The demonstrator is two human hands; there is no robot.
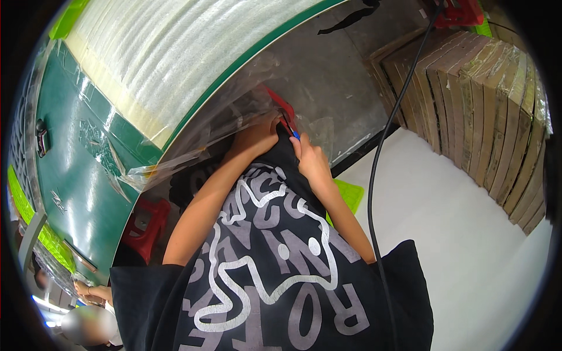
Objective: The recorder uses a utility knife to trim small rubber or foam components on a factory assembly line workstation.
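My two hands meet low in front of my body, beyond the table's edge. My right hand (314, 165) is closed, its thumb and fingers around a slim tool with a blue part (295, 134); its exact kind I cannot make out. Close on its left, my left hand (260, 138) is curled, with its fingertips partly hidden, so what it grips does not show. Just beyond both hands is a red plastic piece (283, 105), and whether a hand touches it is unclear. Clear plastic film (237, 111) hangs from the table beside my left hand.
White padded sheet material (140, 52) covers part of the green table (79, 181). Brown flat boards (468, 105) stand stacked at right, beside a white surface (421, 199). A black cable (379, 149) runs down across the view. A red stool (147, 228) stands under the table; another person (96, 291) is at lower left.
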